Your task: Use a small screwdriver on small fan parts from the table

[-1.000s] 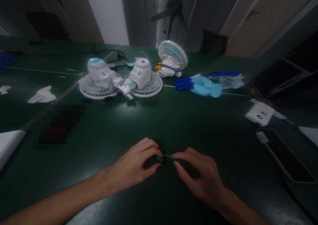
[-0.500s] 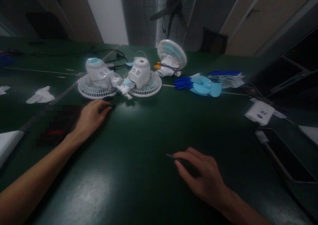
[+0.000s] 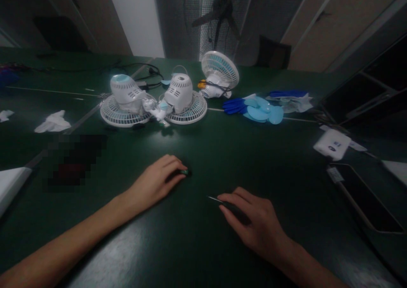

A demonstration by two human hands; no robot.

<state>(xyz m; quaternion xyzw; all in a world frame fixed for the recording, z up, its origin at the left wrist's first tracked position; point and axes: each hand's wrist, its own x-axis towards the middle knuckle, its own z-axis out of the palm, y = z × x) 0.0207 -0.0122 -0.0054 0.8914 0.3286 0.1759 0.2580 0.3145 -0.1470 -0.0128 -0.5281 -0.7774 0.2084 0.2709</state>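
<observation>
My left hand (image 3: 162,175) is over the middle of the green table, thumb and fingers pinched on a small dark green piece (image 3: 184,172) whose kind I cannot make out. Lower and to the right, my right hand (image 3: 254,216) is closed around the dark handle of a screwdriver (image 3: 216,199). Its thin metal shaft points left, towards the left hand, without touching it. Beyond the hands, a white fan (image 3: 125,97) and a second fan (image 3: 179,95) lie face down on their grilles. A third fan (image 3: 219,74) rests tilted behind them.
Light blue fan blades (image 3: 263,110) lie by blue gloves (image 3: 233,106) at the back. To the right are a white box (image 3: 333,144) and a phone-like dark slab (image 3: 369,197). Crumpled white paper (image 3: 54,122) and a blurred dark object (image 3: 76,161) lie left.
My left hand has moved right and nearer from beside the fans, carrying the small dark green piece. My right hand with the screwdriver has shifted slightly left.
</observation>
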